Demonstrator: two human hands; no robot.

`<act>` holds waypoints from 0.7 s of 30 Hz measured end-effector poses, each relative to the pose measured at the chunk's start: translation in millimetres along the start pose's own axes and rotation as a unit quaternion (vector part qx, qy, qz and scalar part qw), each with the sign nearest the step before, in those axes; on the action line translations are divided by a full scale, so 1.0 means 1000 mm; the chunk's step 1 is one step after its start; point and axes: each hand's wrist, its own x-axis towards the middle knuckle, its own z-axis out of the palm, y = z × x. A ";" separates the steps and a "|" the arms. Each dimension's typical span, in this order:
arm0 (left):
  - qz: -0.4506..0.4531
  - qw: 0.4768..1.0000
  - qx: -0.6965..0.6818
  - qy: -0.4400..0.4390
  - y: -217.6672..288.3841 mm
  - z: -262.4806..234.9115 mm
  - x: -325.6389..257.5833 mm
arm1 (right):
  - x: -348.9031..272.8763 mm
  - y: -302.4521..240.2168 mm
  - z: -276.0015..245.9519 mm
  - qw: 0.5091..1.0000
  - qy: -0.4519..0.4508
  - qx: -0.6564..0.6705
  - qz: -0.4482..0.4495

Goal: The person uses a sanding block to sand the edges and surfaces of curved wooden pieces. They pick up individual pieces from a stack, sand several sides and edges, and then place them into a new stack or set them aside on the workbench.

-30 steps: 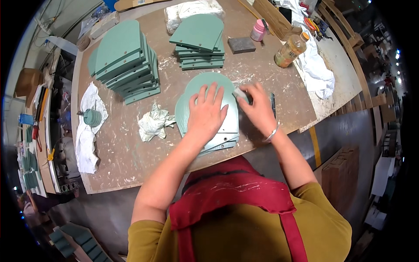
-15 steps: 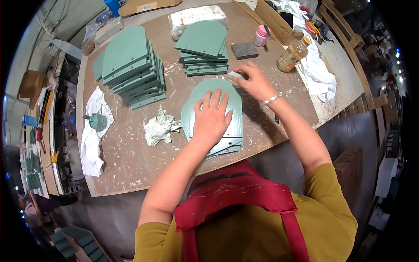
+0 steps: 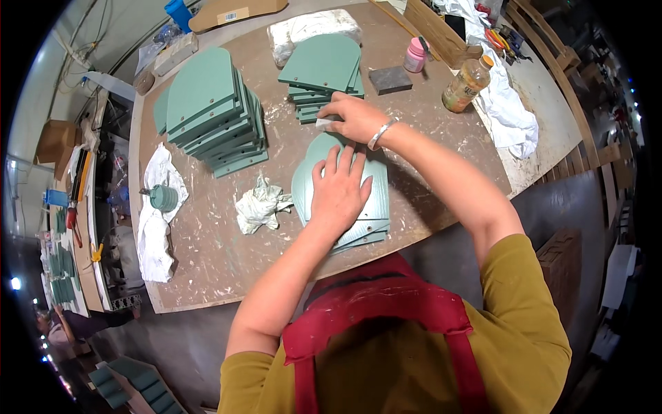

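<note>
A small pile of green arch-shaped boards (image 3: 369, 221) lies on the brown worktable (image 3: 207, 255) in front of me. My left hand (image 3: 339, 193) presses flat on the top board, fingers spread. My right hand (image 3: 356, 117) is at the board's rounded far end, closed on a small pale pad that looks like sandpaper (image 3: 324, 123). A bracelet circles that wrist.
A tall stack of green boards (image 3: 214, 110) stands at the far left, a lower stack (image 3: 324, 72) at the far middle. A crumpled rag (image 3: 258, 205), a green tin (image 3: 164, 198) on white cloth, a dark sanding block (image 3: 389, 79), a pink jar (image 3: 416, 55) and an amber bottle (image 3: 465, 86) lie around.
My right hand has slid from the board's right side up to its rounded far end, still gripping the pad. My left hand stays flat on the board.
</note>
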 end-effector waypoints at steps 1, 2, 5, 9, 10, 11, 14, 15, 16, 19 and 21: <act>-0.002 1.000 0.003 0.001 0.000 0.001 -0.001 | 0.000 0.000 0.001 1.000 0.014 0.012 -0.023; -0.004 1.000 0.005 0.003 -0.001 0.001 -0.001 | -0.006 0.004 -0.005 0.997 0.052 0.051 -0.032; -0.002 1.000 -0.012 0.010 -0.001 0.001 -0.002 | -0.029 0.021 -0.035 0.994 0.063 0.047 0.074; 0.005 1.000 -0.012 0.013 0.002 0.002 0.000 | -0.041 0.025 -0.039 0.990 0.037 0.069 0.120; 0.006 1.000 -0.012 0.010 0.002 0.002 0.000 | -0.037 0.026 -0.027 0.995 0.037 0.045 0.085; 0.006 1.000 -0.008 0.010 0.002 0.004 0.002 | -0.031 0.028 -0.018 0.998 0.037 0.021 0.051; 0.001 1.000 0.002 0.001 0.000 0.006 -0.001 | -0.003 0.011 -0.005 0.999 0.017 -0.002 0.040; -0.006 1.000 0.006 -0.001 -0.001 0.006 -0.002 | -0.001 0.009 -0.001 0.999 0.022 -0.032 0.028; -0.011 1.000 0.003 -0.001 -0.001 0.007 -0.003 | -0.004 0.010 -0.004 0.999 0.025 -0.030 0.032; -0.003 1.000 0.000 0.004 -0.002 0.007 -0.001 | -0.030 0.026 -0.022 0.988 0.124 0.067 0.069; -0.003 1.000 -0.017 -0.002 0.001 0.006 0.001 | -0.073 0.029 -0.038 0.971 0.192 0.105 0.094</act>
